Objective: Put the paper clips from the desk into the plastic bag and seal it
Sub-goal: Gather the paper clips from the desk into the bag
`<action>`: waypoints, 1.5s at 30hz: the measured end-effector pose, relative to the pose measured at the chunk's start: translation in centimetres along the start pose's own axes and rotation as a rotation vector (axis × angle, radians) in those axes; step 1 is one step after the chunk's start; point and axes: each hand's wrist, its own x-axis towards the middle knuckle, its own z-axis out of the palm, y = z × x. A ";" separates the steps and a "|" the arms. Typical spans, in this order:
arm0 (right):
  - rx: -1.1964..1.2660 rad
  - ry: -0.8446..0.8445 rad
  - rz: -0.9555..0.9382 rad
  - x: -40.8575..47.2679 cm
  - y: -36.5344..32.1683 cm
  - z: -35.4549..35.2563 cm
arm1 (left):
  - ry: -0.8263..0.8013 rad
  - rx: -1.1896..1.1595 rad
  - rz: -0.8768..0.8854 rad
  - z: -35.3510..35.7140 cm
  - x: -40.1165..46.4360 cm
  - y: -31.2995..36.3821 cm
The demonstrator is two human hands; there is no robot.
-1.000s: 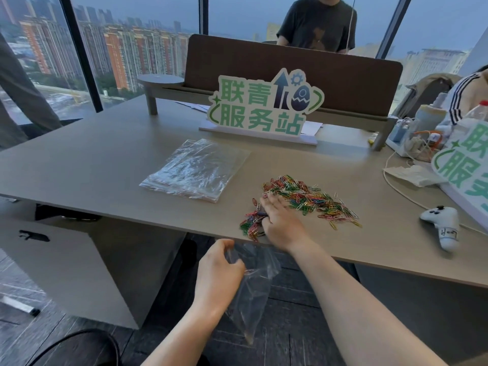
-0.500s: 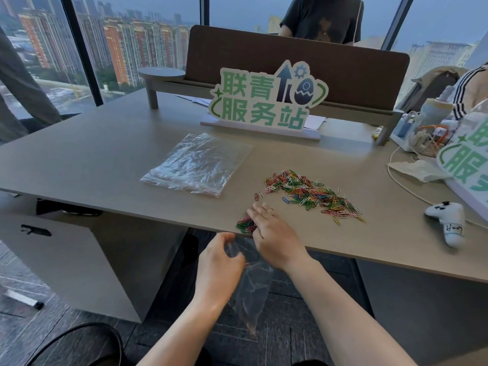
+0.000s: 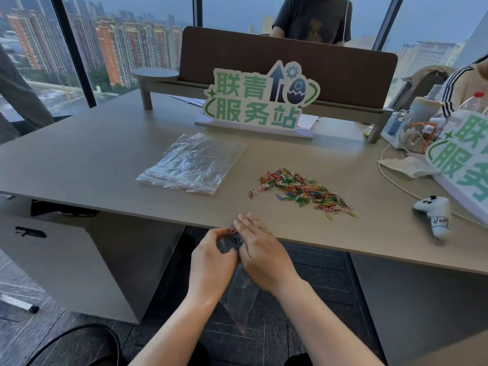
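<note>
Most paper clips [image 3: 303, 190] remain heaped near the surface's [image 3: 105, 159] front edge. Left hand [image 3: 211, 262] pinches the plastic bag [image 3: 241, 299] open below that edge; right hand [image 3: 261, 252], fingers extended, sweeps a few in. Sealing remains.

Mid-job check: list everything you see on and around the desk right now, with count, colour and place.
Clear plastic bag in hand: one, transparent, hanging below the desk's near edge.
Loose metal paper clips: a pile, multicoloured, centre-right of desk.
Stray paper clips: two, left of pile.
Stack of flat spare plastic bags: several, clear, left of pile.
Standing cardboard sign: one, green and white, desk's far side.
Second matching sign: one, right edge.
Game controller: one, white, near right.
Grey desk: one.
Person in dark T-shirt: one, behind divider.
Left hand: grips the bag's mouth.
Right hand: at the bag's mouth, fingers at the desk edge.
</note>
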 end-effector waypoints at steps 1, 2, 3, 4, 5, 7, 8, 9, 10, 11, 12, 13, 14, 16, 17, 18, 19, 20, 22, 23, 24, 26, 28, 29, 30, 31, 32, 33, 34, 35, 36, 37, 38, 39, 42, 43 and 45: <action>0.017 0.008 -0.009 -0.2 -0.1 0.1 | -0.003 -0.002 -0.003 0.0 0.0 0.0; 0.047 0.017 -0.021 -0.4 -0.2 0.1 | -0.006 -0.007 -0.004 0.0 -0.1 0.1; 0.096 0.031 -0.027 -0.7 -0.2 0.0 | -0.007 -0.011 -0.003 0.0 -0.1 0.0; 0.161 0.054 -0.022 -0.9 -0.4 -0.2 | -0.008 -0.011 0.001 -0.1 -0.1 0.0; 0.234 0.090 -0.006 -1.0 -0.4 -0.6 | -0.009 -0.004 0.005 -0.1 -0.1 -0.1; 0.347 0.194 0.038 -0.7 -0.1 -1.5 | -0.020 0.015 0.001 -0.2 -0.1 -0.2; 0.358 0.245 0.061 -0.3 0.3 -2.1 | -0.027 0.017 -0.004 -0.2 -0.1 -0.2; 0.333 0.279 0.090 0.3 0.9 -2.5 | -0.033 0.014 -0.010 -0.2 -0.1 -0.3; 0.283 0.289 0.124 1.0 1.6 -3.0 | -0.039 0.009 -0.018 -0.3 -0.2 -0.3; 0.224 0.279 0.168 1.8 2.4 -3.5 | -0.045 0.004 -0.026 -0.3 -0.2 -0.3; 0.170 0.250 0.214 2.6 3.2 -4.0 | -0.051 0.001 -0.032 -0.3 -0.3 -0.3; 0.129 0.209 0.256 3.4 3.9 -4.4 | -0.057 -0.003 -0.035 -0.4 -0.3 -0.4; 0.097 0.162 0.285 4.2 4.6 -4.7 | -0.064 -0.006 -0.037 -0.3 -0.3 -0.4; 0.030 0.075 0.314 5.8 5.8 -5.1 | -0.075 -0.001 -0.039 -0.2 -0.3 -0.6; -0.006 0.039 0.322 6.5 6.2 -5.1 | -0.078 0.005 -0.042 -0.1 -0.2 -0.6; -0.039 0.010 0.329 7.1 6.5 -5.0 | -0.082 0.012 -0.046 0.0 -0.2 -0.6; -0.064 -0.013 0.336 7.7 6.8 -4.9 | -0.085 0.018 -0.049 0.1 -0.1 -0.7; -0.082 -0.032 0.339 8.2 7.0 -4.8 | -0.088 0.022 -0.051 0.2 -0.1 -0.7; -0.102 -0.056 0.336 9.2 7.2 -4.6 | -0.092 0.011 -0.056 0.3 0.1 -0.8; -0.102 -0.066 0.335 9.6 7.3 -4.5 | -0.094 0.005 -0.060 0.4 0.1 -0.8; -0.102 -0.075 0.337 10.0 7.4 -4.3 | -0.095 0.004 -0.064 0.4 0.2 -0.9; -0.109 -0.088 0.334 10.6 7.6 -4.0 | -0.099 0.007 -0.075 0.5 0.4 -1.1; -0.112 -0.091 0.303 10.9 7.6 -3.7 | -0.099 0.010 -0.080 0.4 0.6 -1.2; -0.105 -0.089 0.281 10.9 7.5 -3.7 | -0.097 0.011 -0.079 0.4 0.7 -1.2; -0.095 -0.087 0.259 10.9 7.4 -3.6 | -0.096 0.012 -0.077 0.4 0.7 -1.2; -0.085 -0.085 0.237 10.7 7.3 -3.5 | -0.096 0.013 -0.076 0.4 0.8 -1.2; -0.078 -0.081 0.213 10.4 7.1 -3.4 | -0.097 0.013 -0.077 0.4 0.8 -1.1; -0.071 -0.074 0.189 10.1 6.8 -3.3 | -0.097 0.011 -0.078 0.4 0.8 -1.1; -0.060 -0.067 0.164 9.6 6.6 -3.2 | -0.097 0.011 -0.078 0.4 0.7 -1.1; -0.045 -0.062 0.137 9.2 6.3 -3.2 | -0.097 0.011 -0.077 0.4 0.7 -1.1; -0.033 -0.056 0.107 8.7 6.0 -3.2 | -0.096 0.012 -0.075 0.5 0.7 -1.1; -0.026 -0.041 0.076 8.3 5.7 -3.1 | -0.097 0.014 -0.074 0.5 0.6 -1.2; -0.016 -0.004 0.049 8.0 5.6 -3.1 | -0.097 0.014 -0.074 0.4 0.6 -1.2; -0.002 0.054 0.041 7.7 5.6 -3.1 | -0.097 0.012 -0.073 0.4 0.5 -1.2; -0.005 0.157 0.159 7.7 5.9 -3.4 | -0.100 0.002 -0.068 0.3 0.4 -1.4; -0.022 0.131 0.209 7.8 6.0 -3.4 | -0.101 0.001 -0.066 0.2 0.4 -1.5; -0.046 0.043 0.248 8.0 6.1 -3.2 | -0.100 0.004 -0.063 0.2 0.4 -1.6</action>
